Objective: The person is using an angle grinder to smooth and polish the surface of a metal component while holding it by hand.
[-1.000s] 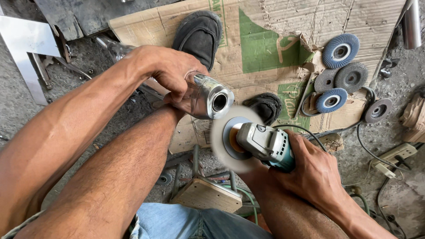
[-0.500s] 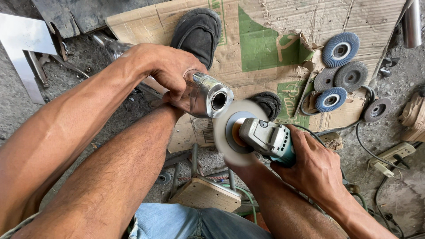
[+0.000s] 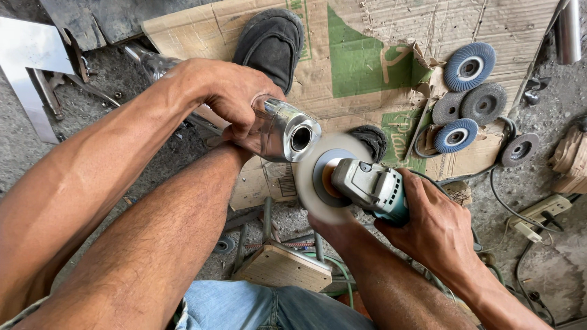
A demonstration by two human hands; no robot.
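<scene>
Nearest the camera, blue denim shorts [image 3: 269, 305] and a small wooden stool top [image 3: 282, 267] sit between the person's legs, low over the floor. Just beyond, the right hand [image 3: 437, 229] is wrapped tight around the body of a teal and grey angle grinder [image 3: 372, 186], fingers closed over its housing so the tool stays steady. Its pale polishing disc [image 3: 318, 178] looks blurred as if spinning, and its edge meets the open end of a shiny metal pipe [image 3: 287, 132]. The left hand [image 3: 235, 101] grips that pipe from above, close to the mouth, apparently to brace it against the push of the disc; the pipe runs away up and left behind the wrist.

Farther out, a black shoe [image 3: 272, 40] rests on a flattened cardboard sheet [image 3: 373, 67] with green print, which covers the rough concrete floor [image 3: 98, 122]. On the cardboard's right side lie spare discs within reach: blue flap discs [image 3: 469, 66] and grey grinding discs [image 3: 483, 104]. A power strip [image 3: 541, 214] with cable lies at the far right, and a bright steel sheet [image 3: 27, 61] at the far left.
</scene>
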